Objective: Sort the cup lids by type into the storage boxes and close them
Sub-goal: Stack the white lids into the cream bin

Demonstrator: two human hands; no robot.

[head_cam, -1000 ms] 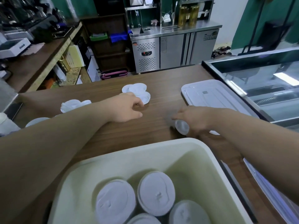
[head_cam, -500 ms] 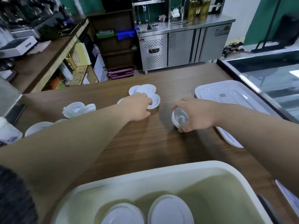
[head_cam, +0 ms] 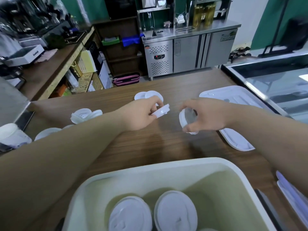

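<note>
Left hand: my left hand (head_cam: 141, 112) is pinched on a flat white lid (head_cam: 161, 111), thumb under, fingers over, lid tilted and lifted off the wood.
Right hand: my right hand (head_cam: 205, 116) is curled around a clear, glossy lid (head_cam: 187, 120), turned on edge so its round rim faces left, held above the counter.
Gap: the two lids hang near each other, not touching.
Counter: brown wood-grain counter (head_cam: 166, 144), matte.
Storage box: pale, smooth plastic storage box (head_cam: 150, 170) with rounded corners at the near edge; stacks of white round lids (head_cam: 175, 212) stand inside.
Box cover: a translucent ribbed box cover (head_cam: 233, 99) lies flat to the right.
Loose lids: a white cluster (head_cam: 150, 95) just behind my left hand, another heap (head_cam: 85, 115) further left.
</note>
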